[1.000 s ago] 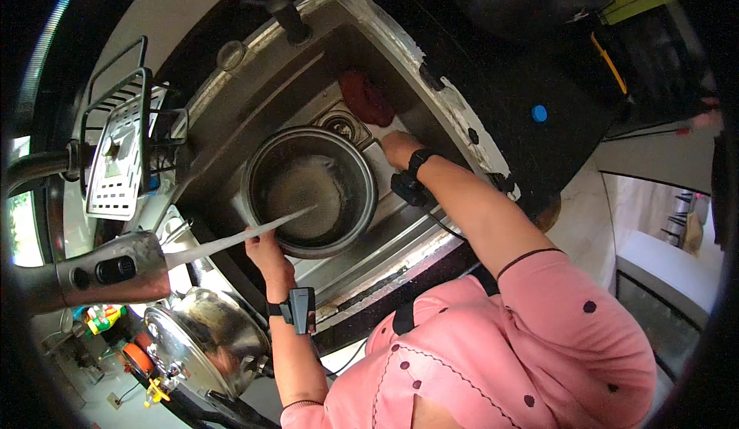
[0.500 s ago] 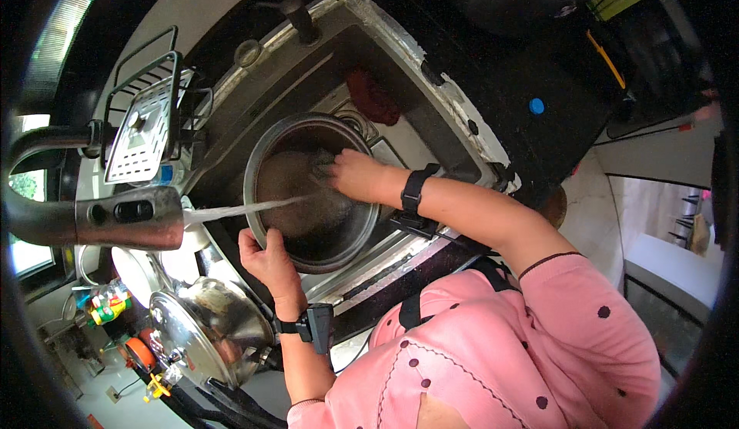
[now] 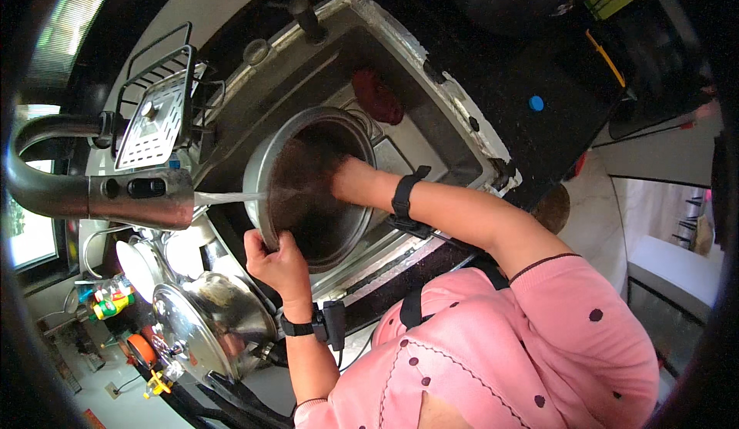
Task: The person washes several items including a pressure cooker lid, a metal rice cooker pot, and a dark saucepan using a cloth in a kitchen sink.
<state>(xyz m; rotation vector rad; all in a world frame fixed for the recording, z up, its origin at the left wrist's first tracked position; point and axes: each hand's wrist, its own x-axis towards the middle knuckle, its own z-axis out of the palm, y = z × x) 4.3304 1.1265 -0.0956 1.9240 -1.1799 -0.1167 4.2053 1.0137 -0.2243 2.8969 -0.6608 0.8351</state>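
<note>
A large round steel pot (image 3: 308,182) stands tilted on its side in the steel sink (image 3: 431,113), its dark inside facing me. My left hand (image 3: 277,263) grips the pot's lower rim. My right hand (image 3: 350,182) reaches inside the pot and presses against its inner wall; whether it holds anything is hidden. Water streams from the grey faucet head (image 3: 115,194) at the left onto the pot's rim.
A dark red scrubber (image 3: 381,98) lies at the sink's far end. A wire rack (image 3: 154,113) with a perforated lid hangs at the left. A shiny pressure-cooker lid (image 3: 196,321) and white bowls (image 3: 142,263) sit at the lower left. A black counter (image 3: 554,90) lies to the right.
The pot has tipped further up onto its side. My right hand went from the sink's far side into the pot. My left hand has stayed on the rim.
</note>
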